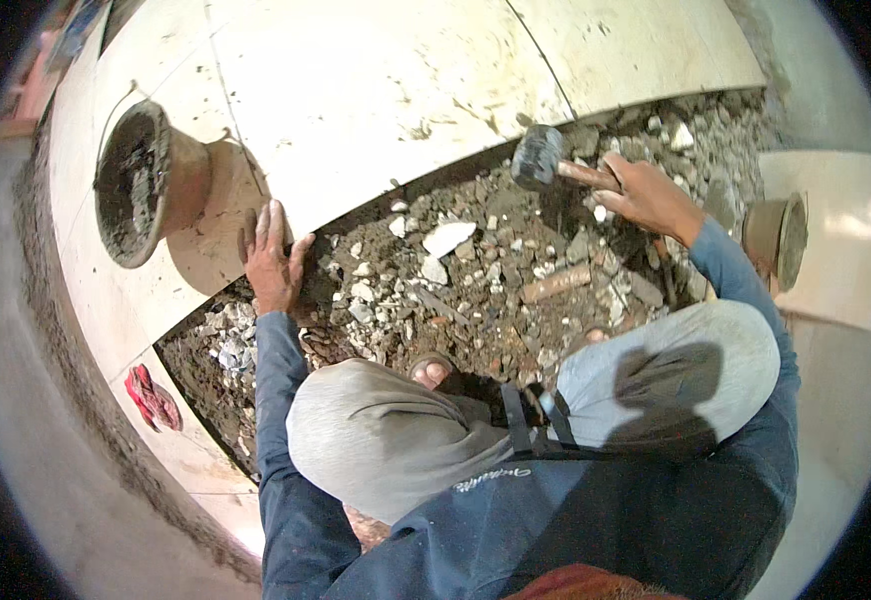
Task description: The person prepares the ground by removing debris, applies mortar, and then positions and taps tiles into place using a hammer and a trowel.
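My right hand (653,196) is closed round the handle of a mallet (538,158) with a dark, dusty head. The mallet's head is close to the edge of the pale floor tiles (376,90). Spread fingers of my left hand (274,262) lie on a tile edge, beside the rubble; nothing is in that hand. Broken stone and soil (496,270) fill the untiled strip in front of my knees. From the picture I cannot tell whether the mallet touches the tile.
A bucket (188,178) with grey mortar inside lies tilted on the tiles at the left. Near it is a crumpled red cloth (154,398). Another bucket (764,232) and a loose tile (836,270) are at the right. A brick piece (557,284) lies in the rubble.
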Motion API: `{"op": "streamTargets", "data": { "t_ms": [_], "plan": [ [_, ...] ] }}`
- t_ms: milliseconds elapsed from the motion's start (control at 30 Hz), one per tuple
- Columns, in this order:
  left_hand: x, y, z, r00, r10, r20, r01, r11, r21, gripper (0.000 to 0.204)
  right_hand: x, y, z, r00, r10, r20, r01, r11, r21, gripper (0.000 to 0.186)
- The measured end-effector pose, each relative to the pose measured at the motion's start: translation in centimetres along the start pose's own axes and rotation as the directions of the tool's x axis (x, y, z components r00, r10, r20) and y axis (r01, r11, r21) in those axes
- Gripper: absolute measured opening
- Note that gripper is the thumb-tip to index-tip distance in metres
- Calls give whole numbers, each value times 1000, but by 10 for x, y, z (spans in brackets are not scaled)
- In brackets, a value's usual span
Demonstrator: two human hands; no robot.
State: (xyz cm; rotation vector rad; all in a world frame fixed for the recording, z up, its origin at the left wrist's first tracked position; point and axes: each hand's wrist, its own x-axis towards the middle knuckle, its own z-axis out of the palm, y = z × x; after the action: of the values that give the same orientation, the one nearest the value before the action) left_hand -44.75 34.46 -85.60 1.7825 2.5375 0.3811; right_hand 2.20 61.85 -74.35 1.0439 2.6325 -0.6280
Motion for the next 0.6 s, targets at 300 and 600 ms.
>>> {"op": "streamTargets", "data": {
  "t_ms": [300,600],
  "plan": [
    [-4,-3,-6,998,-69,9,70,994,-82,72,115,-58,-79,993,-117,-18,110,967,-231,37],
    [-6,-7,-5,997,-17,-72,13,998,-54,72,167,-58,-62,985,-162,-58,144,962,-231,33]
  ]
}}
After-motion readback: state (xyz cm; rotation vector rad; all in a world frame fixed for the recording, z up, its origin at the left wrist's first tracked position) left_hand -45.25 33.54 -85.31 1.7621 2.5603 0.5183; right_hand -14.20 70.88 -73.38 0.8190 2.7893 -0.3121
